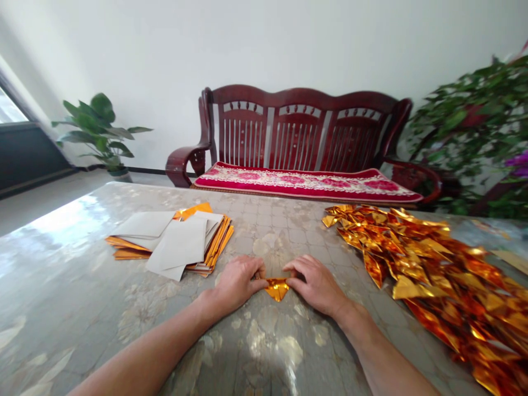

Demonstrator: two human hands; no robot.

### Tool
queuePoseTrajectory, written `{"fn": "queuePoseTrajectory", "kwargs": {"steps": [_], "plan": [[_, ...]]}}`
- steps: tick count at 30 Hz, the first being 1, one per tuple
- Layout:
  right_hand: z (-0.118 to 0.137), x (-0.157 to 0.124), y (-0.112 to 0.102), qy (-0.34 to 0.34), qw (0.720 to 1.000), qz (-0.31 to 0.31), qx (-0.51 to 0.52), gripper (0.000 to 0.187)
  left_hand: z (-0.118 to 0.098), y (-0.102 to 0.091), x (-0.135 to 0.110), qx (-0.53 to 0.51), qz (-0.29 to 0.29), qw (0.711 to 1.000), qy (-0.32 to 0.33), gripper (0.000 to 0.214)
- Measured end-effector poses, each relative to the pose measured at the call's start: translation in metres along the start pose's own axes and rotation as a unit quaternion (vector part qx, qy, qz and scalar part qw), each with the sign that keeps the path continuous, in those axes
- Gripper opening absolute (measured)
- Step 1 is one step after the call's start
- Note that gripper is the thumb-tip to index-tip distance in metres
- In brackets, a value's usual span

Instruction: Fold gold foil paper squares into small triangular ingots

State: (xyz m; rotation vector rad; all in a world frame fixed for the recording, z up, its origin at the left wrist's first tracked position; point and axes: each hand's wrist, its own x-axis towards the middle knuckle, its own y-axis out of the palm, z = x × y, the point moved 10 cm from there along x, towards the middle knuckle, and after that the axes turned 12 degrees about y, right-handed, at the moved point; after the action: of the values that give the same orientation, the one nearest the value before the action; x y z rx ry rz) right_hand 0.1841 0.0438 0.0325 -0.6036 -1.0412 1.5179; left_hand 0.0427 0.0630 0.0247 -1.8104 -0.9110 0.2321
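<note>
A small piece of gold foil paper (277, 290), folded to a triangle with its point toward me, is at the middle of the table. My left hand (241, 279) pinches its left corner between thumb and fingers. On the opposite corner, my right hand (314, 283) grips in the same way. Both hands are low over the tabletop, and the fingers hide the paper's two ends. To the left lies a stack of foil paper sheets (181, 245), mostly white side up with orange-gold edges showing. A large heap of folded gold foil pieces (437, 269) spreads on the right.
The table (136, 341) has a shiny, flower-patterned cover. Clear plastic wrapping (490, 234) lies beyond the heap at the far right. Behind the table stands a dark red wooden bench (299, 129) with a red and white seat cover (305, 183). Potted plants (99, 129) flank it.
</note>
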Motion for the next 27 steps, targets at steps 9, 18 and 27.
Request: {"fn": "queuePoseTrajectory", "kwargs": {"steps": [9, 18, 27], "plan": [[0.025, -0.01, -0.021, -0.079, 0.991, -0.099, -0.034, 0.009, -0.034, -0.019, -0.006, 0.104, -0.074, 0.981, 0.149, 0.016], [0.053, -0.026, -0.042, -0.141, 0.964, -0.202, -0.1, 0.019, -0.048, -0.025, -0.01, 0.177, -0.143, 0.96, 0.164, 0.032], [0.063, -0.025, -0.04, -0.151, 0.973, -0.169, -0.052, 0.016, -0.067, -0.035, -0.021, 0.232, -0.187, 0.93, 0.216, 0.022]]}}
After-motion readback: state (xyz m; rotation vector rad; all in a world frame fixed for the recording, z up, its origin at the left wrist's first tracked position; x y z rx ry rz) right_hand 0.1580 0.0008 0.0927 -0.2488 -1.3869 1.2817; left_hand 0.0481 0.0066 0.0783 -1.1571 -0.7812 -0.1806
